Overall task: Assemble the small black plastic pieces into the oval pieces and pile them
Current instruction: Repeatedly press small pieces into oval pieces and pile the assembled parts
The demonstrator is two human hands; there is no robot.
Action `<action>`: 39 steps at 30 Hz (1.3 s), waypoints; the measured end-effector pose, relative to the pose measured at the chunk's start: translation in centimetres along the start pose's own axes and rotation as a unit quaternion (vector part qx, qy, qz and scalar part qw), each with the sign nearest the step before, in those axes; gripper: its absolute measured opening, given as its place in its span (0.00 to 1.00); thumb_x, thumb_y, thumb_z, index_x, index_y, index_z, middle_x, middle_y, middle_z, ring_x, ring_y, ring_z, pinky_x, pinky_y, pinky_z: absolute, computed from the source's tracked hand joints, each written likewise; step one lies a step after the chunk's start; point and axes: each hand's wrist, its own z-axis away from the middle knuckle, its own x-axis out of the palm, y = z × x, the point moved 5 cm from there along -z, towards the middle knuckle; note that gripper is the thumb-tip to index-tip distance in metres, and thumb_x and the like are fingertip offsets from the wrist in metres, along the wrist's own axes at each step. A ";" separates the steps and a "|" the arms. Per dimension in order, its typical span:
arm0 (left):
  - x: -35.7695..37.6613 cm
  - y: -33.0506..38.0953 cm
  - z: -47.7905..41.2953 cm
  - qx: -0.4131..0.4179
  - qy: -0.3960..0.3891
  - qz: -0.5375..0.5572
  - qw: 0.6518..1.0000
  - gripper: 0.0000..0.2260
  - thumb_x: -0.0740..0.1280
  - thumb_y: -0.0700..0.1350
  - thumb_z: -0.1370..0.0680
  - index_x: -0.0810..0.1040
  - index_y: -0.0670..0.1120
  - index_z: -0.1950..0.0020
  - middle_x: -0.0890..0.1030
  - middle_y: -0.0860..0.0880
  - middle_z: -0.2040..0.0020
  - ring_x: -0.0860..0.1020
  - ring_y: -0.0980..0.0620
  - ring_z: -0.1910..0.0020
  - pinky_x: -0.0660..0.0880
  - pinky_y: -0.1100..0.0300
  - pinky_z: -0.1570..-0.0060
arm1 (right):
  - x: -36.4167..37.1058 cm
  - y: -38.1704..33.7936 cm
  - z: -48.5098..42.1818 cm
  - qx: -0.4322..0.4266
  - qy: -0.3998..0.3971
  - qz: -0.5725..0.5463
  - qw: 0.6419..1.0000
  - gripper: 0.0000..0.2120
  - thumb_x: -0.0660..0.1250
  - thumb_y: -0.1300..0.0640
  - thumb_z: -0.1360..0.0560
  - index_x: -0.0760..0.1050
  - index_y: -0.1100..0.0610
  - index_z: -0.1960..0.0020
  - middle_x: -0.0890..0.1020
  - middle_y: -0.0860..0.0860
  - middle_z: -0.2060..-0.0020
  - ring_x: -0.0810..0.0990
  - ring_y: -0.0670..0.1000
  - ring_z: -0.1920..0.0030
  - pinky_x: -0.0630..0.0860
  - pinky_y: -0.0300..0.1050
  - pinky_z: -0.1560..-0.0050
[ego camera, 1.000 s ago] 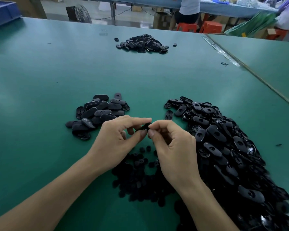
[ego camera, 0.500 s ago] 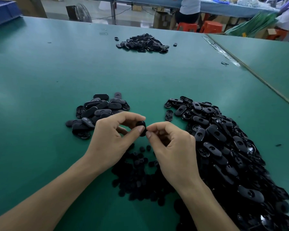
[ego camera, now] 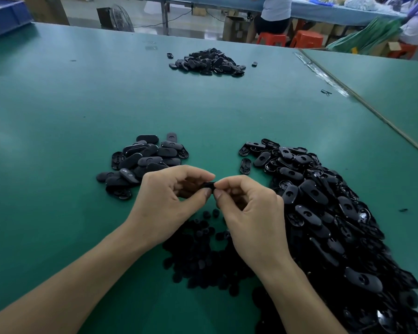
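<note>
Grip: my left hand (ego camera: 171,198) and right hand (ego camera: 249,213) pinch one black piece (ego camera: 209,184).
Left of it: small oval pile (ego camera: 143,162).
Right of it: large oval heap (ego camera: 323,213).
Nearer me: small black pieces (ego camera: 198,249), partly behind my hands.

My left hand (ego camera: 171,196) and right hand (ego camera: 249,208) turn the pinched black piece (ego camera: 209,184). Half a second ago its rounded face shows between my fingertips; now only its thin edge shows.

green table (ego camera: 58,112), three piles of black oval pieces (ego camera: 145,162), scatter of small black pieces (ego camera: 198,256)
</note>
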 end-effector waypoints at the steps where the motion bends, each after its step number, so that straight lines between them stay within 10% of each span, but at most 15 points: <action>1: 0.1 0.0 0.0 0.003 -0.003 -0.002 1.000 0.15 0.75 0.31 0.27 0.84 0.51 0.51 0.87 0.52 0.57 0.85 0.54 0.58 0.80 0.65 0.54 | 0.0 0.0 0.0 -0.001 0.000 0.005 1.000 0.08 0.73 0.64 0.24 0.82 0.50 0.55 0.83 0.40 0.65 0.82 0.40 0.62 0.73 0.27 0.61; 28: 0.0 0.9 0.1 0.071 0.001 -0.079 0.994 0.12 0.78 0.35 0.29 0.85 0.49 0.51 0.86 0.54 0.58 0.84 0.55 0.61 0.81 0.59 0.57 | -0.2 -0.7 0.4 -0.051 -0.005 0.090 0.995 0.12 0.71 0.65 0.24 0.75 0.49 0.57 0.80 0.47 0.70 0.78 0.50 0.69 0.74 0.43 0.69; 39: 0.2 0.8 0.1 0.080 0.000 -0.085 0.993 0.11 0.74 0.40 0.29 0.80 0.56 0.54 0.83 0.58 0.57 0.80 0.59 0.64 0.75 0.69 0.61 | -0.2 -0.7 0.2 -0.056 -0.022 0.139 0.988 0.12 0.71 0.59 0.22 0.81 0.50 0.40 0.80 0.41 0.47 0.76 0.39 0.46 0.72 0.29 0.47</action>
